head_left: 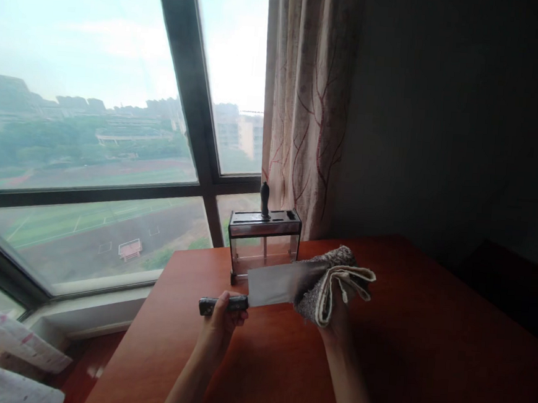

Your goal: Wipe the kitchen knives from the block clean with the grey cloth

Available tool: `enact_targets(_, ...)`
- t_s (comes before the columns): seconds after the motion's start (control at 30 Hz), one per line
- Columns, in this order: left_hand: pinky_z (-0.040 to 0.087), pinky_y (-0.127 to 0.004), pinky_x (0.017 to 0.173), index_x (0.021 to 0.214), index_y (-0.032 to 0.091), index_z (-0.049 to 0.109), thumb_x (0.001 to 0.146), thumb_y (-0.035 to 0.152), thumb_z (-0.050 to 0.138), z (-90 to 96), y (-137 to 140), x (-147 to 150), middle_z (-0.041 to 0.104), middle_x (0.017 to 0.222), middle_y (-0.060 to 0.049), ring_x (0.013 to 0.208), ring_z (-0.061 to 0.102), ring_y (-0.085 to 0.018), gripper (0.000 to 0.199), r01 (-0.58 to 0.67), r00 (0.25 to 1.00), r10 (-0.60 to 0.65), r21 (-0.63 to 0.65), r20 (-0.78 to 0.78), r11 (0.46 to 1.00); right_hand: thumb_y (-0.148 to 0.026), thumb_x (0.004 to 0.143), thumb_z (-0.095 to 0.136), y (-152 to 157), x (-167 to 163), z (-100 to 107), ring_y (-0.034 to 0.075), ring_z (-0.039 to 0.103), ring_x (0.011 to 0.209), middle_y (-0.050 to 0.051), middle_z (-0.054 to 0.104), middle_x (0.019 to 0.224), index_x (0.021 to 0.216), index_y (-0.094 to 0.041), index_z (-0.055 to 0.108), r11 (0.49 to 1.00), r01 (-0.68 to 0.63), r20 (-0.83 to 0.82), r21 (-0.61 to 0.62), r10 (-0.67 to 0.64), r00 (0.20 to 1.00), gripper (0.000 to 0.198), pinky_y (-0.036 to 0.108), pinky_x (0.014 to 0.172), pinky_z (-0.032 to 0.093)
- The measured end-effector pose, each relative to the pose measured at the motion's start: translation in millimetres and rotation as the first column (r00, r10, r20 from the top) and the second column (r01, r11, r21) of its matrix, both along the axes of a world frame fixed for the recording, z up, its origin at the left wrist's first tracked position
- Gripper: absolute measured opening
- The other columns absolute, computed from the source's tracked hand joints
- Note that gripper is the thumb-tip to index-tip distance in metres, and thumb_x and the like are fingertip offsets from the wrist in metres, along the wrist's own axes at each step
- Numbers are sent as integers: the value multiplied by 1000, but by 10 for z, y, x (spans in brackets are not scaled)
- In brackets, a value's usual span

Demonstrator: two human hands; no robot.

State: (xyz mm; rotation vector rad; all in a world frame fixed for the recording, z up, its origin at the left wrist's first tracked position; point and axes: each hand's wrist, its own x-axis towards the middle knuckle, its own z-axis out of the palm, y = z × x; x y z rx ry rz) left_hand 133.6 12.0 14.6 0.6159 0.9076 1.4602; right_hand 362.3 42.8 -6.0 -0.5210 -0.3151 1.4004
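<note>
A cleaver (272,284) with a broad metal blade and a black handle is held level above the table. My left hand (223,316) is closed round its handle, thumb on top. My right hand (338,322) grips a folded grey and cream cloth (322,286), which is wrapped over the far end of the blade; most of the right fingers are hidden behind the cloth. Just behind the blade stands a clear-sided knife block (264,226) with a slotted metal top. One knife with a dark handle (264,200) sticks up from it.
The reddish-brown wooden table (426,338) spreads beneath my hands and off to the right. A large window (91,144) lies beyond its left edge. A patterned curtain (311,105) hangs behind the knife block, and a white curtain (5,354) is at lower left.
</note>
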Motion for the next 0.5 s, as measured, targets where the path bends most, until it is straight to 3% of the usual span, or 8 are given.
enact_targets(0.07, 41, -21, 46, 72, 14, 65, 66, 36, 76, 12, -3, 14, 66, 56, -1, 48, 59, -12, 26, -21, 1000, 21, -11, 19, 1000, -49, 67, 76, -5, 24, -49, 22, 66, 100, -2, 75, 91, 84, -28, 71, 999, -4, 6, -32, 4, 1000, 28, 40, 94, 51)
enact_targets(0.17, 42, -21, 47, 70, 13, 65, 65, 38, 76, 38, -9, 17, 66, 55, -1, 49, 60, -13, 28, -40, 999, 41, -22, 21, 999, -41, 68, 78, -7, 54, -60, 20, 66, 99, -3, 74, 98, 92, -28, 69, 999, 35, 99, 23, -37, 994, 29, 38, 93, 51)
enact_targets(0.3, 42, -22, 47, 70, 13, 64, 64, 41, 77, 61, -5, -1, 67, 57, -2, 50, 60, -14, 31, -67, 998, 67, -35, -6, 997, -33, 69, 76, 6, 45, -27, 19, 65, 99, -3, 70, 108, 107, -30, 64, 971, 222, 284, 93, -240, 928, 39, 38, 92, 52)
enact_targets(0.43, 41, -22, 46, 69, 13, 64, 65, 42, 75, 57, -1, -2, 66, 54, -3, 49, 59, -14, 32, -61, 997, 60, -24, -49, 998, -26, 69, 75, 50, -6, -50, 18, 62, 104, -3, 69, 113, 111, -28, 62, 891, 438, 397, 120, -448, 801, 45, 38, 99, 47)
enact_targets(0.5, 41, -23, 47, 67, 13, 64, 67, 42, 74, 52, -10, 9, 66, 53, -4, 49, 59, -14, 31, -50, 996, 49, -7, -78, 999, -20, 69, 74, 66, -33, -76, 16, 61, 106, -4, 70, 112, 112, -27, 62, 885, 449, 391, 125, -460, 797, 45, 34, 101, 45)
